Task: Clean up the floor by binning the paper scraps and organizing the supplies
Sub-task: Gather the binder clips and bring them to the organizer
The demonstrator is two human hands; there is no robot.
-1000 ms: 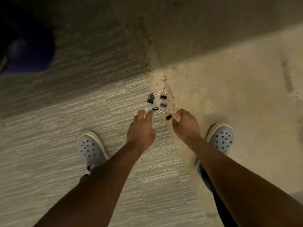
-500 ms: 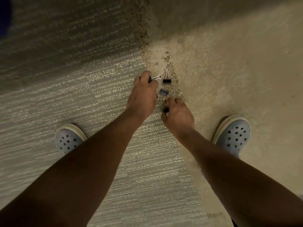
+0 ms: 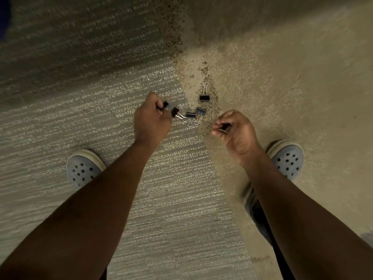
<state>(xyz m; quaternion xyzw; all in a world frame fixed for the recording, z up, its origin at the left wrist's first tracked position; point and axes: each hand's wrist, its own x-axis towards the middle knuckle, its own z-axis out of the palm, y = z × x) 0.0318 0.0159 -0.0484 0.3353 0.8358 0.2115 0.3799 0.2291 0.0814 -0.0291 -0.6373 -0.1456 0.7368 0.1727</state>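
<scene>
Small black binder clips with silver wire handles lie on the floor where grey carpet meets tan carpet. My left hand [image 3: 152,118] is closed around binder clips [image 3: 170,110] whose black bodies stick out past its fingers. My right hand [image 3: 236,130] pinches one binder clip [image 3: 223,127] between thumb and fingers, just above the floor. Between the hands two clips [image 3: 196,115] rest side by side on the carpet. A third clip [image 3: 204,96] lies alone a little farther away, handle pointing away from me.
My two feet in grey-blue perforated clogs stand on either side, the left [image 3: 82,168] on grey striped carpet, the right [image 3: 286,158] on tan carpet. Dark speckled dirt [image 3: 173,37] runs along the seam. A dark blue object [image 3: 3,17] shows at the upper left edge.
Both hands closed on clips and lifted off the pile. The left hand pulled back left with clips in it, the right drew back right with one clip. Fewer clips lie on the floor.
</scene>
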